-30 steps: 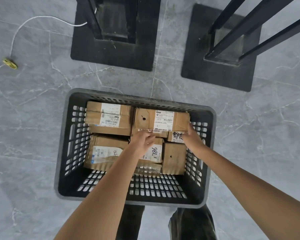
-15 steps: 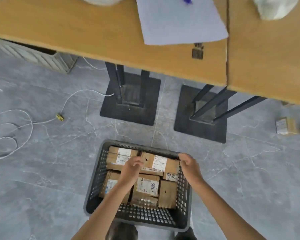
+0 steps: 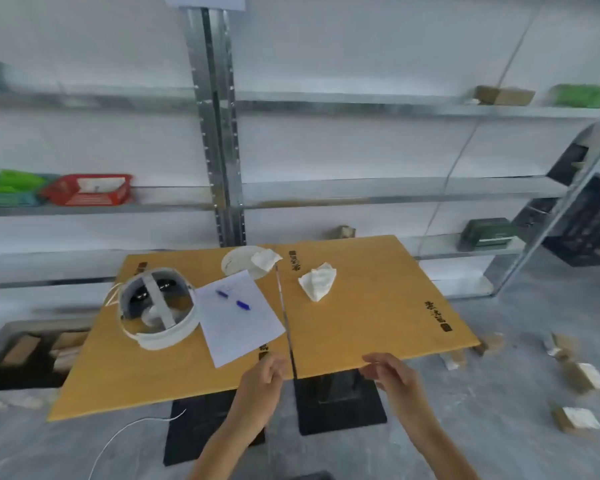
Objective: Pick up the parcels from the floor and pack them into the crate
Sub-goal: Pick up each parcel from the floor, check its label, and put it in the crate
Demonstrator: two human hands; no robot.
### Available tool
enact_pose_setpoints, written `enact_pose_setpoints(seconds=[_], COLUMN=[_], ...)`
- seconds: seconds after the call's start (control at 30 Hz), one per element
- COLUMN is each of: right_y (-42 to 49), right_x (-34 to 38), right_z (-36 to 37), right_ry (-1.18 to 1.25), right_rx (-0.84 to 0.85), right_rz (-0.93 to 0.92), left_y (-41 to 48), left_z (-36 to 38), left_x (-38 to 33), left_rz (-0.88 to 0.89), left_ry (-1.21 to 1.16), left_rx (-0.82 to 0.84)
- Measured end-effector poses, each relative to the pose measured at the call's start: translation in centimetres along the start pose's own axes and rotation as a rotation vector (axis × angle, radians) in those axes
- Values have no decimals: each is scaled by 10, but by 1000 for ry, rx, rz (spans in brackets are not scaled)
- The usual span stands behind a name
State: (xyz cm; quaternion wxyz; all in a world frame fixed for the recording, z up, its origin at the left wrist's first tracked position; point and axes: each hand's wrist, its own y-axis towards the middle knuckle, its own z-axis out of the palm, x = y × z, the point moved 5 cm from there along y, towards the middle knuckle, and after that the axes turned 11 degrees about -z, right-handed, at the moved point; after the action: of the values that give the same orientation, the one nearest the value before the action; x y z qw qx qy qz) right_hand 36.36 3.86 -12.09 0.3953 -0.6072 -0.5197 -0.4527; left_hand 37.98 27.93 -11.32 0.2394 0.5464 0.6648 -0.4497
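My view is raised to the tables, and the crate lies below the frame's bottom edge, out of sight. My left hand (image 3: 261, 384) hovers in front of the table's near edge, loosely curled and holding nothing. Further right, my right hand (image 3: 394, 375) has its fingers spread and is also empty. Several cardboard parcels with white labels lie on the grey floor to the right: one (image 3: 584, 375), another nearer (image 3: 575, 420), and smaller ones (image 3: 561, 345) by the table's corner.
Two wooden tables (image 3: 371, 327) on black bases (image 3: 340, 407) stand ahead, holding a white headset (image 3: 156, 308), a sheet of paper (image 3: 238, 315) with pens and crumpled tissue (image 3: 317, 281). Metal shelving (image 3: 219, 133) lines the wall. A white cable (image 3: 125, 434) trails on the floor.
My head has lifted from the crate to the tables and shelves. Both hands have left the parcels in the crate and risen, empty, in front of the table edge.
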Motion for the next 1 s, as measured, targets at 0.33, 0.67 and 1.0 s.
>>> enact_pose_setpoints(seconds=[0.33,0.67,1.0], right_y=[-27,-51,-49], right_x=[67,-13,-76], right_z=[-263,-524,-673], right_ry=[28,-22,-18], right_rx=[-490,-706,-778], right_rz=[-230,-188,-28], left_y=[-22,-36,0], left_z=[129,369,481], left_x=[-264,-391,-440], left_rz=[500,641,534], left_ry=[224,163,196], left_rx=[85,172,217])
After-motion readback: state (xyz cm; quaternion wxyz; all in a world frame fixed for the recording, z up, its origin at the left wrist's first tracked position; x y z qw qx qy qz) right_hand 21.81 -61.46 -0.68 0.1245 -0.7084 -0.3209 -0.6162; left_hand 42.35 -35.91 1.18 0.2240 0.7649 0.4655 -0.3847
